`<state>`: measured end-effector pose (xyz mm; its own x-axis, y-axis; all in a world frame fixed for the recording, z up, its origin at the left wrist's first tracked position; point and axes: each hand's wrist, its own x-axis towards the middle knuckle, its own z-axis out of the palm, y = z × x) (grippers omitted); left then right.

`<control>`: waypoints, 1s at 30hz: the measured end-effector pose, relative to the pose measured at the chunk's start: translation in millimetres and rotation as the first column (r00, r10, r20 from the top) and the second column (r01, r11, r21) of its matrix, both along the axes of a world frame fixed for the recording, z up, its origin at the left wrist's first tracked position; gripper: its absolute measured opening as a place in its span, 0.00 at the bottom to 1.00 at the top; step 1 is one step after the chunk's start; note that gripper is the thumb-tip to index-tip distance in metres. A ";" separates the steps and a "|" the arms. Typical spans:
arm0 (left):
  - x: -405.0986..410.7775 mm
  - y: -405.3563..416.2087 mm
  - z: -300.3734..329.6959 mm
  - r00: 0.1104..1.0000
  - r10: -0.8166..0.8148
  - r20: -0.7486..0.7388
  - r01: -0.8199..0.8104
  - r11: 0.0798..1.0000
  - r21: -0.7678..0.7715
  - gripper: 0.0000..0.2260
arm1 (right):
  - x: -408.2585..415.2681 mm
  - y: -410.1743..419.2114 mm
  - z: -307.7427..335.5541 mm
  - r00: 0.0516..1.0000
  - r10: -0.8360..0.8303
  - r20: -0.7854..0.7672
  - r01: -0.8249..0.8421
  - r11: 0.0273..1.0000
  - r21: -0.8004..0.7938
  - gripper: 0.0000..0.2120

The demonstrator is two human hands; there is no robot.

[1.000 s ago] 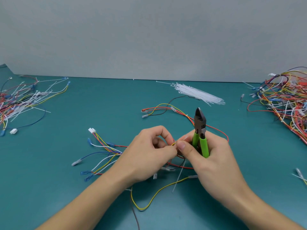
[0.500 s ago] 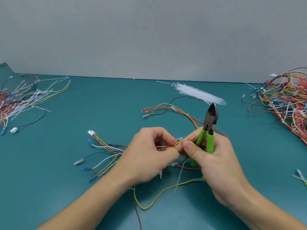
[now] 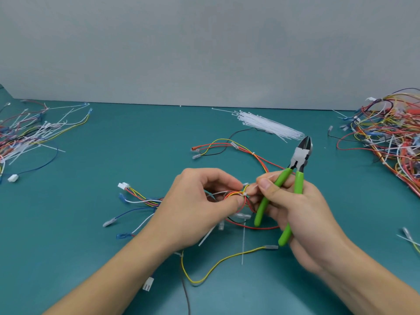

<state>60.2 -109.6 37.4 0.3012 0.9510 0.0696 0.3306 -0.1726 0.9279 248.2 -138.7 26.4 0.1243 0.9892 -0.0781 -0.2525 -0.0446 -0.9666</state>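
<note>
Left hand [image 3: 200, 208] pinches wire bundle [image 3: 234, 196]; right hand [image 3: 293, 214] grips green-handled cutters [image 3: 293, 178], blades up.

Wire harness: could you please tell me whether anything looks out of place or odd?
Nothing looks damaged or spilled. One awkward detail: the right hand grips the green cutters, tips pointing away, while its fingertips also pinch the cable tie on the wire harness that the left hand holds.

A plain pale grey wall [image 3: 204, 42] fills the far half of the view, smooth and unmarked. It meets a teal counter [image 3: 136, 137] along a straight seam running left to right; at the far left the seam bends upward. Light is soft and even, leaving faint shadows on the matte counter.
</note>
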 end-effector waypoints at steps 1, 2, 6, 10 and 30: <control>-0.4 0.3 -0.7 1.000 0.001 -0.011 -0.001 1.000 0.000 0.07 | 0.1 1.0 -0.3 1.000 0.004 -0.004 -0.004 1.000 -0.009 0.05; -0.6 0.6 -1.2 1.000 0.001 -0.028 -0.001 1.000 -0.003 0.06 | 0.3 1.5 -0.6 1.000 0.009 -0.007 -0.010 1.000 -0.012 0.05; -0.3 1.7 -2.6 0.997 0.001 -0.074 -0.003 1.000 -0.018 0.03 | 1.8 2.8 -1.1 0.999 0.029 -0.032 -0.030 0.999 -0.031 0.09; 0.6 0.4 -3.0 0.991 -0.011 -0.132 0.012 1.000 0.009 0.02 | -1.3 1.6 0.3 0.999 -0.026 0.034 0.027 0.999 -0.034 0.04; 4.5 2.1 -12.9 0.998 0.001 -0.064 0.002 0.999 0.052 0.03 | 4.3 -0.2 9.6 0.945 -0.142 0.295 0.110 0.986 0.122 0.05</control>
<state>64.7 -107.5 24.5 0.3072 0.9465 0.0990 0.3892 -0.2199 0.8945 252.4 -138.9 36.0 0.2504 0.9645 0.0837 0.0543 0.0723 -0.9959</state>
